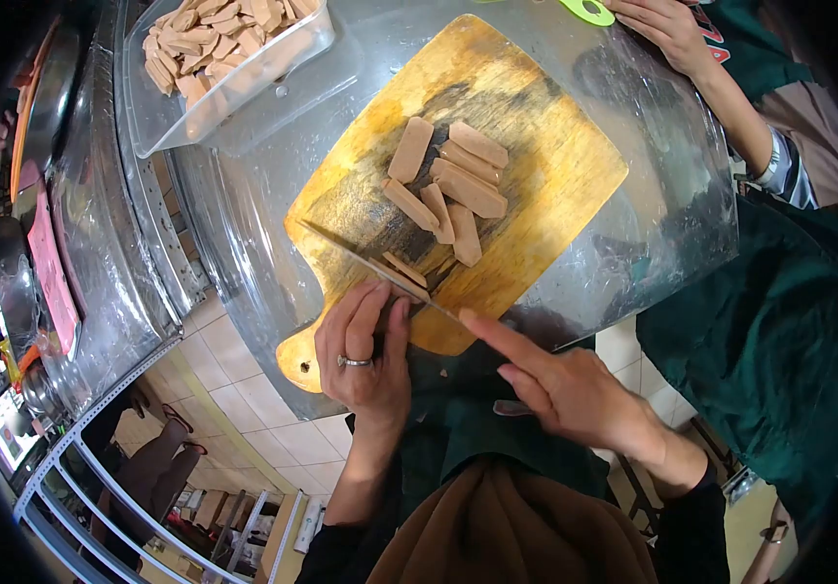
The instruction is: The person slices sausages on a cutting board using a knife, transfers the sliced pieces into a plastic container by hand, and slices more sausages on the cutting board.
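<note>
A wooden cutting board (555, 136) with a handle at lower left lies on the metal table. My left hand (365, 346), a ring on one finger, presses a brown sausage piece (405, 284) against the board near its front edge. In my right hand (580, 394) is a knife (356, 255), its index finger stretched along the blade's back; the handle is hidden in the palm. The blade lies slantwise beside my left fingertips, next to a thin cut slice (403, 267). Several larger cut sausage pieces (468, 187) lie in a loose pile mid-board.
A clear plastic container (273, 73) full of sausage pieces stands at the upper left of the metal table (633, 238). At the upper right, another person's hand (667, 29) is by a green-handled object (589, 10). A metal rack (112, 492) stands at lower left.
</note>
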